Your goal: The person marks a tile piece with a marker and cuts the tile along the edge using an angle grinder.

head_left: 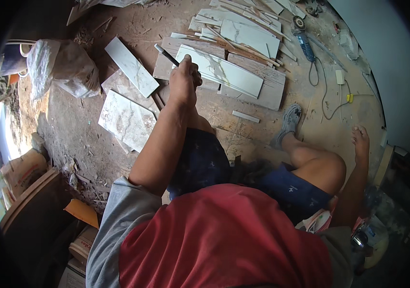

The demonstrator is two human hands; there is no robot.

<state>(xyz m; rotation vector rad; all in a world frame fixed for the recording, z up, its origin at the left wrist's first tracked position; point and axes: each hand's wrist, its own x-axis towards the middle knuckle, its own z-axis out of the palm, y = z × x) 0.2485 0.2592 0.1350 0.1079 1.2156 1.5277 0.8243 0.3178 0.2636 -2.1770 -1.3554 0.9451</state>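
Note:
My left hand (185, 79) is closed around a dark pen (167, 55) with a light end pointing up and left. Beneath and just right of that hand lies a white marble-patterned tile strip (224, 72), resting on a worn board (274, 91). My right hand (360, 137) is held out at the right, near the wall, its fingers loosely bent and nothing visible in them. To the left of my left forearm are a narrow marbled tile (130, 65) and a wider marbled tile piece (126, 119) on the floor.
A pile of cut tile strips (248, 31) lies at the far side. An angle grinder (305, 45) rests at the far right, its cord running by a white plug block (340, 77). A small tile sliver (246, 116) lies near my foot. Plastic-wrapped material (63, 67) stands left.

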